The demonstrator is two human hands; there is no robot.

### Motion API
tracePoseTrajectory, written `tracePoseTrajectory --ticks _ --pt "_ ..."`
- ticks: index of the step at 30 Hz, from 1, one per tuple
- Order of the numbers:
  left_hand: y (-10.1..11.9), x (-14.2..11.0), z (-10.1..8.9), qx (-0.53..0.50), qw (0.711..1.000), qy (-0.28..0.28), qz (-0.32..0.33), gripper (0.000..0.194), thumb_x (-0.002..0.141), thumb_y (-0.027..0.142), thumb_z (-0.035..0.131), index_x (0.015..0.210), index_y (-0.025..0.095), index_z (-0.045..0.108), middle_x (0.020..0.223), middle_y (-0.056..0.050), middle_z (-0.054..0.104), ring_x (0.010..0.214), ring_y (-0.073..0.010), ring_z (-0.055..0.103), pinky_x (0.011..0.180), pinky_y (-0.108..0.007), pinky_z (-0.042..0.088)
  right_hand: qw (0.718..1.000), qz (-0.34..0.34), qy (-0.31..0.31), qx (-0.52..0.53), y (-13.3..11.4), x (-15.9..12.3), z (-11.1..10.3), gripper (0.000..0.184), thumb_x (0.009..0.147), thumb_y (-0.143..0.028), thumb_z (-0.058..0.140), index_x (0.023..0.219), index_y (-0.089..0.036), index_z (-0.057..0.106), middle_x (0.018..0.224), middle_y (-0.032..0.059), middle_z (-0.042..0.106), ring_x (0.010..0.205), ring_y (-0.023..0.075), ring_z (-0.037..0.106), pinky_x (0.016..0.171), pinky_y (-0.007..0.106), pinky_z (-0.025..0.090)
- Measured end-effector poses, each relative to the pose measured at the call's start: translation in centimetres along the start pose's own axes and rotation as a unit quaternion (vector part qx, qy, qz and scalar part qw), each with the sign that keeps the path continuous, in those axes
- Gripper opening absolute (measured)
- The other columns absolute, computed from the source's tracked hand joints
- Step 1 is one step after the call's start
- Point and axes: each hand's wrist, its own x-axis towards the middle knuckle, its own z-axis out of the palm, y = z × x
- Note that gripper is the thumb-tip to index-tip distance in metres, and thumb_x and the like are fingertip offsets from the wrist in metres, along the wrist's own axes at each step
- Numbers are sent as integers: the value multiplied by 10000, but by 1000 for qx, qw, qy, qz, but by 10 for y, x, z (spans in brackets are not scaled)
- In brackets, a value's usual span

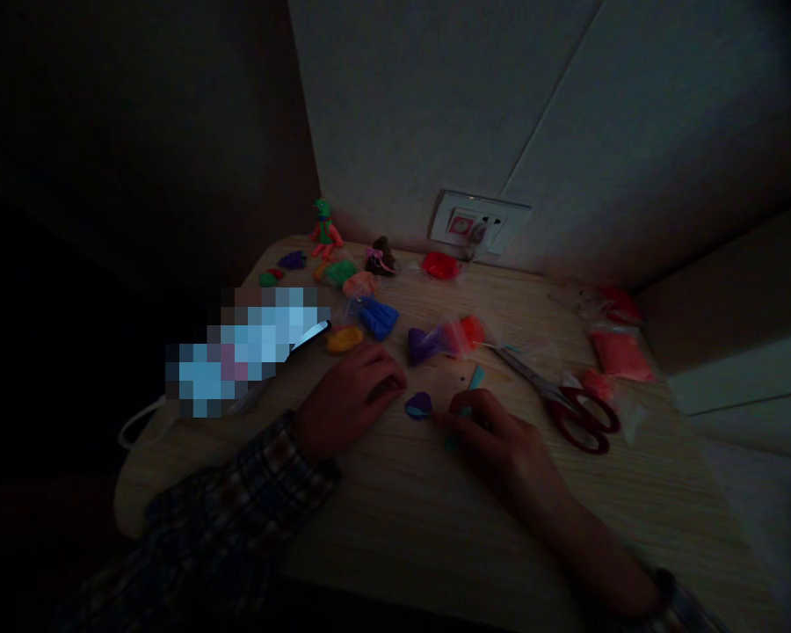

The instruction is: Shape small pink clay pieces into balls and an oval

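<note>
A small flat piece of purple modelling clay [422, 399] lies on the table between my hands, with a light blue strip across its lower part. My left hand [352, 400] rests just left of it, fingers curved and a gap between thumb and forefinger, holding nothing I can see. From the right, my right hand [504, 440] reaches to the piece's edge with its fingertips pinched together. What they hold, if anything, is too dark to make out. A light blue clay strip [476, 377] lies behind my right hand, and another bit shows beneath its fingers.
Red-handled scissors [576, 413] lie at right. Behind my hands are bags of purple clay [425, 345], blue clay [377, 317] and red clay [441, 265]. A green figure [324, 230] stands at the back. A lit, blurred screen [250, 347] is at left; pink bags [621, 354] lie far right.
</note>
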Motion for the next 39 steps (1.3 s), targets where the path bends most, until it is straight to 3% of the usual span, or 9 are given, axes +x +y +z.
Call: tracePoseTrajectory --ticks 17,28,39 --pt "1 0 2 33 999 16 22 129 1106 277 774 1137 153 755 1182 -75 772 1089 -255 769 968 -455 683 999 -36 -21 11 2 7 -17 151 1121 -144 697 1263 -186 725 1169 39 751 794 130 719 653 249 639" --pt "1 -1 1 42 999 13 24 126 1105 272 775 1140 153 755 1187 -76 771 1097 -257 769 974 -459 682 1000 7 8 7 -1 4 -5 240 1110 -64 597 1249 -188 748 1163 54 744 777 138 697 642 261 607" --pt "0 -1 4 56 998 20 34 136 1107 282 774 1153 155 754 1192 -78 771 1089 -255 770 966 -454 684 1000 -3 -6 13 8 10 -18 252 1080 -49 653 1266 -193 744 1174 49 739 842 154 735 656 256 634"
